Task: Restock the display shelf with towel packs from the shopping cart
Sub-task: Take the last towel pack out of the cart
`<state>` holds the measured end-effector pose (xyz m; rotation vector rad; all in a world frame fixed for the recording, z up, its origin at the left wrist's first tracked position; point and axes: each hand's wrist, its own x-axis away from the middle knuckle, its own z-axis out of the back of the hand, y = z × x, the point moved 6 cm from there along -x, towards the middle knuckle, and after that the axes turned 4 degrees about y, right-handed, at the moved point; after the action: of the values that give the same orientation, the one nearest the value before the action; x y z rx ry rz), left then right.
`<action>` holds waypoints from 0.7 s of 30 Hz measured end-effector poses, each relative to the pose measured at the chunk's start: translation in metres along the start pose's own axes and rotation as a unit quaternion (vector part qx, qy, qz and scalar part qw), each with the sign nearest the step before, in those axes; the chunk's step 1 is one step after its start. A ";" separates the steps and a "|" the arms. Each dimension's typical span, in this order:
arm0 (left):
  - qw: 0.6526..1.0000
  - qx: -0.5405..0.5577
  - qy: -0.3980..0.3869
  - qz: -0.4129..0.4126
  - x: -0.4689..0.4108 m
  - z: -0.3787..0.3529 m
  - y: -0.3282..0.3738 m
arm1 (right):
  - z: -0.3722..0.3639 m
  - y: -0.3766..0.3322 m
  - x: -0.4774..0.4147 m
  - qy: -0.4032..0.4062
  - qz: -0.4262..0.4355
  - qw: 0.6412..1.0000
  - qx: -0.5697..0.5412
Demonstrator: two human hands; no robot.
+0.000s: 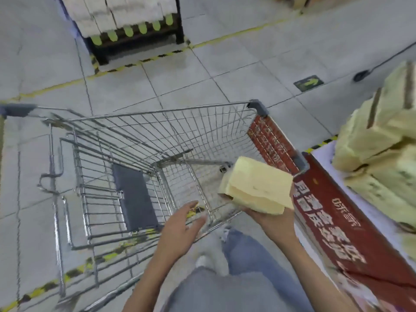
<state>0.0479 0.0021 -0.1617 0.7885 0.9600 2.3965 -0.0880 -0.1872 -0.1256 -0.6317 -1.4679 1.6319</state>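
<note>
Head view, looking down past my knees: my right grip (272, 218) grasps the pale yellow, flat rectangular towel pack (258, 188) from underneath. The palm is up and the fingers curl round the pack's lower edge, so it rests tilted on the hand. My left grip (180, 226) is released and holds nothing. Its fingers are spread loosely just above the near rim of the silver wire shopping cart (180, 131), to the left of the loaded grip and a little nearer my body.

The pack hangs over the cart's right near corner, clear of the wire. Just to the right of the right grip, almost touching the pack's far end, stands the display shelf with the red lettered front panel (337, 221). Above and further right of the grip lies the pile of matching pale yellow packs (371, 140) already on its white surface.

The pack's long axis seems to run left to right across me, with the right end pointing at the shelf. I judge the right grip to be the nearer one by far. The coming move should be a lift up and to the right over the red panel, so the pack lands beside the pile, with the panel's top edge the thing to clear.
</note>
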 end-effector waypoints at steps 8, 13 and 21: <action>0.980 -0.043 -0.130 -0.145 0.009 -0.070 0.059 | 0.110 0.016 0.086 0.236 -0.024 0.971 -0.030; 0.952 -0.042 -0.217 -0.213 0.016 -0.130 0.112 | 0.168 0.035 0.134 0.338 -0.022 0.941 -0.012; 0.914 -0.063 -0.320 -0.243 0.029 -0.241 0.191 | 0.258 0.073 0.163 0.396 -0.077 0.915 0.011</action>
<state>-0.1637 -0.2222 -0.1572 1.0445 0.6214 1.5905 -0.4023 -0.1913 -0.1214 -0.9886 -0.8637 1.0614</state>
